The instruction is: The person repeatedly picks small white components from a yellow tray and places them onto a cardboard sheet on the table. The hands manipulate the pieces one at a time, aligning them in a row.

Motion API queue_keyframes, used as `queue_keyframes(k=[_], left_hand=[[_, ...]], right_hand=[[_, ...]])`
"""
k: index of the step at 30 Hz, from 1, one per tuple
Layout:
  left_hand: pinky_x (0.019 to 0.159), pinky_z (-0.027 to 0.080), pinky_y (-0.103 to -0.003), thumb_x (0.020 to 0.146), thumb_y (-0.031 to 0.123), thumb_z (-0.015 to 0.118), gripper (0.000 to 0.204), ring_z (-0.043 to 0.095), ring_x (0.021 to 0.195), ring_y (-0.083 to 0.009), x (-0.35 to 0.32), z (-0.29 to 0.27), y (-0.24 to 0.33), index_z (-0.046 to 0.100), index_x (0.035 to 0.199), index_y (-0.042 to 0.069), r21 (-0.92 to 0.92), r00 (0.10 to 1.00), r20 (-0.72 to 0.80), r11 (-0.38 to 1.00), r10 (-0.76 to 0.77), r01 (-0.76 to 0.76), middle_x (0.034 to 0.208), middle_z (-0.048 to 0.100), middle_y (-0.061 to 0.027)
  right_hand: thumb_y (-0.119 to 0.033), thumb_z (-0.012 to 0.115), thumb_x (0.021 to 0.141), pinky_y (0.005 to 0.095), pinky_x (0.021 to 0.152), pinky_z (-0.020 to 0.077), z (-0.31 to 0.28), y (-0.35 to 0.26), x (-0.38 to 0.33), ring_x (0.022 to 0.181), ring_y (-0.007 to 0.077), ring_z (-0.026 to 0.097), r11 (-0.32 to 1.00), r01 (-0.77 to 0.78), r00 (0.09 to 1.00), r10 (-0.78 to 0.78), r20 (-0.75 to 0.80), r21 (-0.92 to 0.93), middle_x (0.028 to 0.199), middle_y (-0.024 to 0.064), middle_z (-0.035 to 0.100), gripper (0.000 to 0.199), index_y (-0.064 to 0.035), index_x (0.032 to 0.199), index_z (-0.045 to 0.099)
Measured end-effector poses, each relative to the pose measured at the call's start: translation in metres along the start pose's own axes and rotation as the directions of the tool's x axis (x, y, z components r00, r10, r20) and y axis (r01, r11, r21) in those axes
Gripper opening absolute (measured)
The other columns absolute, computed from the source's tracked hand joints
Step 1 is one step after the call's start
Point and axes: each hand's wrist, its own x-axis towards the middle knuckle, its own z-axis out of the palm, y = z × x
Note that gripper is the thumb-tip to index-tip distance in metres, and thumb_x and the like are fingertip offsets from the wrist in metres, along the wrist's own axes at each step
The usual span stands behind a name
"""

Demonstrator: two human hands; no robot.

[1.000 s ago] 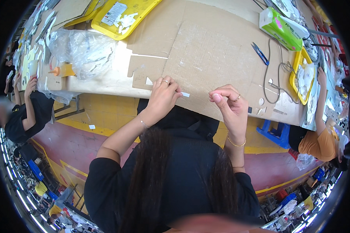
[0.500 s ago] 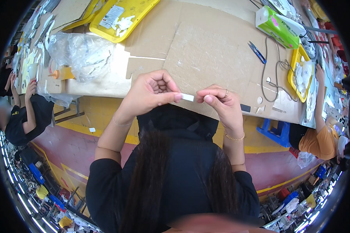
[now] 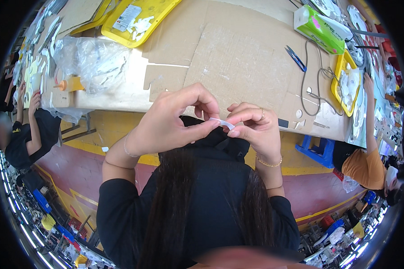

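A small white strip point(image 3: 223, 122) is stretched between my two hands, just off the near edge of the table, and it bends a little. My left hand point(image 3: 182, 114) pinches one end between thumb and fingers. The other end is in the fingertips of my right hand point(image 3: 254, 125). What the strip is made of cannot be told. Beyond both hands lies a flat sheet of cardboard point(image 3: 238, 58) covering the tabletop.
Thread snips point(image 3: 296, 58) and a dark cord point(image 3: 319, 85) lie at the right, by a yellow tray point(image 3: 335, 85) and a green tissue pack point(image 3: 318, 29). Left are clear plastic bags point(image 3: 92, 62), an orange-tipped bottle point(image 3: 72, 84) and another yellow tray point(image 3: 134, 44). People work on both sides.
My right hand has closed in and taken the free end of the white strip. Both hands have come slightly lower, and the strip is now bent.
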Motion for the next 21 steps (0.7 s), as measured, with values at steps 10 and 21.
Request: queue_keyframes(k=[10, 21], left_hand=[[0.073, 0.052, -0.028, 0.075, -0.007, 0.073, 0.023, 0.066, 0.078, -0.0157, -0.003, 0.001, 0.009, 0.057, 0.089, 0.002, 0.018, 0.998, 0.021, 0.998, 0.056, -0.056, 0.082, 0.067, -0.0090], [0.065, 0.050, -0.027, 0.077, 0.001, 0.071, 0.017, 0.065, 0.072, -0.0182, -0.008, 0.005, 0.011, 0.061, 0.090, 0.006, 0.010, 0.995, -0.001, 0.995, 0.097, -0.097, 0.080, 0.064, -0.0051]], right_hand=[[-0.003, 0.082, 0.066, 0.0269, 0.071, 0.0466, 0.006, -0.011, 0.000, 0.073, 0.0143, 0.061, 0.970, 0.126, 0.992, -0.129, -0.002, -0.206, 0.075, 0.0045, 0.067, 0.016, -0.0041, 0.077, 0.069], [-0.007, 0.082, 0.065, 0.0408, 0.095, 0.0398, 0.009, -0.019, -0.004, 0.065, 0.0126, 0.060, 0.916, 0.184, 0.980, -0.198, -0.004, -0.355, 0.067, 0.0022, 0.065, 0.017, -0.0071, 0.070, 0.066]])
